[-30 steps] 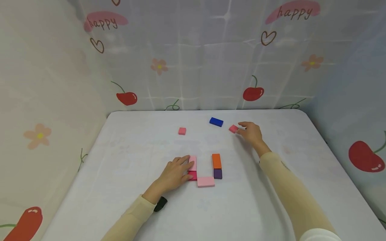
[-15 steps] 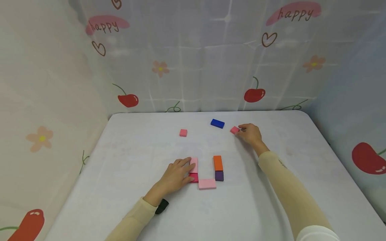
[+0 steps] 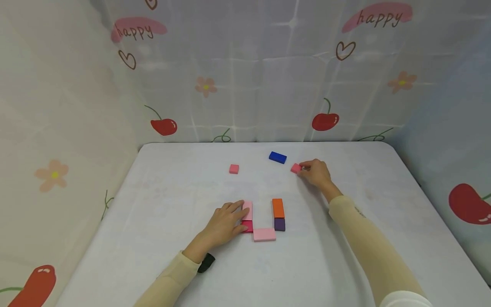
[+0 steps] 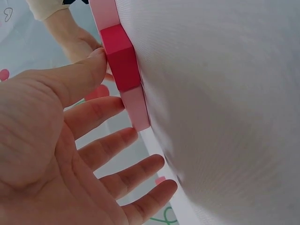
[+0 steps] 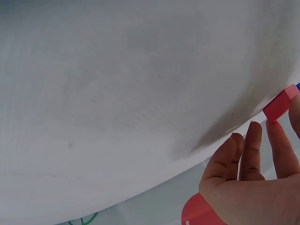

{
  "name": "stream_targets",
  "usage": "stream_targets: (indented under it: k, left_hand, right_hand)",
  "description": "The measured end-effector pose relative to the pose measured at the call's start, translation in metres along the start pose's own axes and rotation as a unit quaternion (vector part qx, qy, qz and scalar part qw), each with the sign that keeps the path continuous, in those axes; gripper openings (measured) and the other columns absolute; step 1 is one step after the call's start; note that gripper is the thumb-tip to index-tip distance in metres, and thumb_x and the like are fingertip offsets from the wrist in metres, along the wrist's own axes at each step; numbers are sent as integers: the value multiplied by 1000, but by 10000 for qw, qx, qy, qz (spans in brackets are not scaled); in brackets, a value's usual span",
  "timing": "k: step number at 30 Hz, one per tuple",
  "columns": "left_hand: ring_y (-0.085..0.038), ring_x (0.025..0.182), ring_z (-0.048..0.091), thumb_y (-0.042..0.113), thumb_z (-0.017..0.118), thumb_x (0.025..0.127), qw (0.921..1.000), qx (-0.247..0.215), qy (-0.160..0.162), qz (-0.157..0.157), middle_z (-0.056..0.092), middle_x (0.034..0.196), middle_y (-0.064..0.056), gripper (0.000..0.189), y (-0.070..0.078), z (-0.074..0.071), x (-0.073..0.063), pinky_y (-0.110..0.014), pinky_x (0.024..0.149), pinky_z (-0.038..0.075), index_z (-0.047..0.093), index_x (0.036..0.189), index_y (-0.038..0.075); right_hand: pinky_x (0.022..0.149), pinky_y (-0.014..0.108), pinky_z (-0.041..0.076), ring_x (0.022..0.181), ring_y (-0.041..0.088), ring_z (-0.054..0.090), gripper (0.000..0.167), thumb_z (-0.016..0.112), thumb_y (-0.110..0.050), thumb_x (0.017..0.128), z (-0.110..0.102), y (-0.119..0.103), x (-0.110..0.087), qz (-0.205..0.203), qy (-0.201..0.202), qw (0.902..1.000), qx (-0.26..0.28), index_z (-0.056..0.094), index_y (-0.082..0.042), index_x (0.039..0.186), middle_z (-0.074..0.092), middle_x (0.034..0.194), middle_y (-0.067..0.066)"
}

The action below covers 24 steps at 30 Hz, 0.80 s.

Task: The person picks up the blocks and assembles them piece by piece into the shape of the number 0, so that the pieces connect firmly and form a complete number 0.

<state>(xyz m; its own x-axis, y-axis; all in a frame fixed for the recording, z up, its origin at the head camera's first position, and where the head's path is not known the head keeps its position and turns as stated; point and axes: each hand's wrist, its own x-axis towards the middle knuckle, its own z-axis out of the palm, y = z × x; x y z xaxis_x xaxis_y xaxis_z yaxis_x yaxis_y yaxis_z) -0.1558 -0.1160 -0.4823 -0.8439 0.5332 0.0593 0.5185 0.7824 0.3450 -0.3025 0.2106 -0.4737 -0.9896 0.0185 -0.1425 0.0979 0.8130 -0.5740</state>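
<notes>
In the head view my left hand (image 3: 221,225) rests at the left side of two blocks in line, a light pink block (image 3: 249,209) and a magenta block (image 3: 249,224). Its fingers are spread and loosely extended. The left wrist view shows the thumb touching the magenta block (image 4: 123,61), with the index fingertip at the light pink block (image 4: 135,107). Farther back, my right hand (image 3: 317,174) pinches a small coral-pink block (image 3: 295,168) between thumb and fingertip. That coral-pink block (image 5: 280,104) appears at the right edge of the right wrist view.
A light pink block (image 3: 264,235) lies crosswise at the near side. Right of it, an orange block (image 3: 278,208) sits end to end with a purple block (image 3: 279,224). A blue block (image 3: 278,157) and another coral-pink block (image 3: 234,169) lie farther back on the white table (image 3: 184,187).
My right thumb and fingertip have closed on the coral-pink block, which has shifted slightly left and nearer. My left hand stays at its blocks. The head view has tilted slightly.
</notes>
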Motion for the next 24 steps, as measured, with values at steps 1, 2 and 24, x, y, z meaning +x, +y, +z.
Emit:
stream_targets:
  k: [1, 2, 24]
  left_hand:
    - [-32, 124, 50, 33, 71, 89, 10000, 4, 5, 2, 49, 146, -12, 51, 0, 0, 0, -51, 89, 46, 60, 135, 13]
    - [-33, 124, 50, 33, 71, 89, 10000, 5, 14, 6, 49, 146, -12, 51, 0, 0, 0, -51, 89, 47, 60, 135, 13]
    - [-34, 124, 50, 30, 71, 89, 10000, -38, 1, -12, 49, 145, -13, 50, 3, -2, -1, -51, 88, 46, 60, 135, 12]
  right_hand:
    - [103, 51, 39, 117, 36, 47, 42, 64, -20, 92, 1, -1, -1, -76, -19, 10000, 1, 61, -5, 131, 57, 123, 21]
    - [102, 51, 40, 115, 35, 47, 42, 64, -19, 92, 2, -2, -1, -156, -43, 9999, -4, 61, -4, 132, 57, 122, 21]
    - [94, 47, 49, 99, 32, 58, 38, 66, -4, 89, 20, -18, -21, -1688, -631, 9836, -105, 64, 1, 127, 66, 109, 20]
